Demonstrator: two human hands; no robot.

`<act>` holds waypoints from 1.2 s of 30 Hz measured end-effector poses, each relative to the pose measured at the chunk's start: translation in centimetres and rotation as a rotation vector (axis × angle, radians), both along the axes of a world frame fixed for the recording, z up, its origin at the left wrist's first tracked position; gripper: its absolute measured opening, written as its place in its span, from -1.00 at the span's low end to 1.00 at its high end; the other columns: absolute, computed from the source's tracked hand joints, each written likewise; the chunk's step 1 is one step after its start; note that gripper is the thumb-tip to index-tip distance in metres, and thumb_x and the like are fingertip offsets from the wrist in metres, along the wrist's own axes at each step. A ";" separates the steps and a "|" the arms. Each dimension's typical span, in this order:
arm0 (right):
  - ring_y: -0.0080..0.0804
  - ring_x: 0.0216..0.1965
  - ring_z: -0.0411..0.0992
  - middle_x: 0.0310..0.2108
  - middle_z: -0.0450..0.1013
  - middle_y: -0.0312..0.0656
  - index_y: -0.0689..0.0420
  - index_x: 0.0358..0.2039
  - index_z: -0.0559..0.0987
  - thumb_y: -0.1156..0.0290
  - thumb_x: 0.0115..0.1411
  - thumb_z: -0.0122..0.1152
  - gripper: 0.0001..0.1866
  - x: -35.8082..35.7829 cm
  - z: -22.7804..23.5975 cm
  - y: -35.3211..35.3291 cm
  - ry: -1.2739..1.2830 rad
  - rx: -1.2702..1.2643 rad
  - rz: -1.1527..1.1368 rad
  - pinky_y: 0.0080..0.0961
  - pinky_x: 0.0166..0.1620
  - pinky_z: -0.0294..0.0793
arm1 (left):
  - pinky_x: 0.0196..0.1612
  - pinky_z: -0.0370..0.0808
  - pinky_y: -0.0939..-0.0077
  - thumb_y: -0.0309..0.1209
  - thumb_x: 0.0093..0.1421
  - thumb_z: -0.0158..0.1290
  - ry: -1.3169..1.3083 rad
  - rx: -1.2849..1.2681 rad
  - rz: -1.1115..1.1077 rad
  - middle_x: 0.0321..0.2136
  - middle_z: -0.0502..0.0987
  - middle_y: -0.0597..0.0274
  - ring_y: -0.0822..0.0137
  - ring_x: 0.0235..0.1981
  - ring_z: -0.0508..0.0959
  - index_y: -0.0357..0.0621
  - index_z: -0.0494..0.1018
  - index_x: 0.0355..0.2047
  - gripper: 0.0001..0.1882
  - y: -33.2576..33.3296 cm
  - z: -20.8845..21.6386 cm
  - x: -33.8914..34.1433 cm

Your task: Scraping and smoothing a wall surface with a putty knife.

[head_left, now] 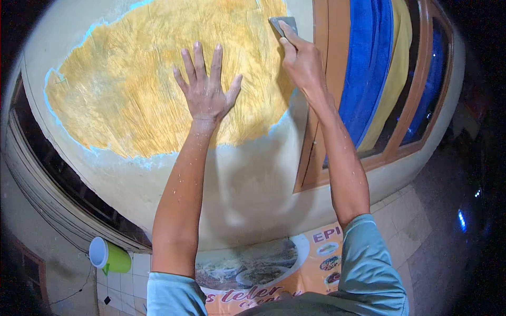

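Observation:
On the wall ahead is a large rounded patch (137,100) of wrinkled golden-yellow surface, edged in light blue. Fingers spread, my left hand (206,95) lies flat against the middle of that patch and holds nothing. My right hand (304,60) grips a putty knife (287,23) with a grey, flat blade, one finger stretched along it. The blade is at the patch's upper right border, close to the window frame; whether its edge touches the wall I cannot tell. Whitish specks dot both forearms.
Right of the patch stands a brown wooden window frame (331,68) with blue curtains (366,58) and a yellow one (398,68). Below, a printed orange banner (311,263) covers part of the tiled floor (390,221). A green bucket (118,259) sits at the lower left, near a dark opening.

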State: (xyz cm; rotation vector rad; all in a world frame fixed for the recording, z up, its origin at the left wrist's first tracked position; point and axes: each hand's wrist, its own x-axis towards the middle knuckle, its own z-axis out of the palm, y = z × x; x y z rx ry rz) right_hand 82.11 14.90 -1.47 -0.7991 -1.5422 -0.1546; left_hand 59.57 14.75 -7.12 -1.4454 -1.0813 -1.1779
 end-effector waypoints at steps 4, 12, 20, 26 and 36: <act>0.24 -0.12 0.54 -0.19 0.47 0.33 -0.05 0.28 0.51 0.43 0.40 0.10 -0.56 -0.8 -8.1 -1.0 -0.018 -0.079 0.000 -0.15 -0.22 0.54 | 0.44 -0.29 -0.36 0.17 0.20 0.16 0.001 -0.024 0.041 0.54 -0.08 0.00 -0.14 0.55 -0.17 0.24 0.16 0.49 -0.10 -0.1 -0.1 -1.1; 0.26 -0.43 0.54 -0.41 0.49 0.31 -0.02 0.34 0.46 0.40 0.38 0.11 -0.50 0.5 -15.6 -1.4 -0.104 -0.109 -0.116 -0.01 -0.40 0.46 | 0.47 -0.29 -0.34 0.21 0.20 0.14 -0.010 -0.015 0.023 0.53 -0.03 0.04 -0.13 0.55 -0.15 0.31 0.18 0.48 -0.11 -0.1 -0.2 -0.5; 0.32 -0.10 0.52 -0.19 0.52 0.31 0.03 0.20 0.58 0.30 0.38 0.10 -0.60 1.2 0.4 0.1 -0.035 0.051 -0.043 -0.03 -0.12 0.57 | 0.48 -0.30 -0.31 0.23 0.20 0.13 -0.013 -0.013 0.027 0.53 -0.03 0.04 -0.13 0.55 -0.13 0.32 0.16 0.49 -0.10 0.0 -0.2 -0.5; 0.19 -0.38 0.59 -0.33 0.55 0.27 0.06 0.33 0.46 0.46 0.38 0.09 -0.50 2.1 -20.5 -4.0 -0.154 -0.103 -0.109 0.01 -0.29 0.51 | 0.48 -0.31 -0.30 0.20 0.19 0.15 -0.005 -0.008 0.010 0.54 -0.05 0.04 -0.13 0.55 -0.15 0.34 0.13 0.50 -0.09 -0.3 0.0 -0.4; 0.03 -0.48 0.55 -0.49 0.50 0.22 0.01 0.33 0.47 0.50 0.37 0.15 -0.48 1.5 -23.1 -4.9 -0.095 -0.220 -0.063 -0.14 -0.38 0.48 | 0.43 -0.25 -0.41 0.16 0.19 0.17 0.000 -0.021 -0.003 0.55 -0.10 0.02 -0.15 0.55 -0.18 0.28 0.13 0.50 -0.08 0.1 -0.1 -1.0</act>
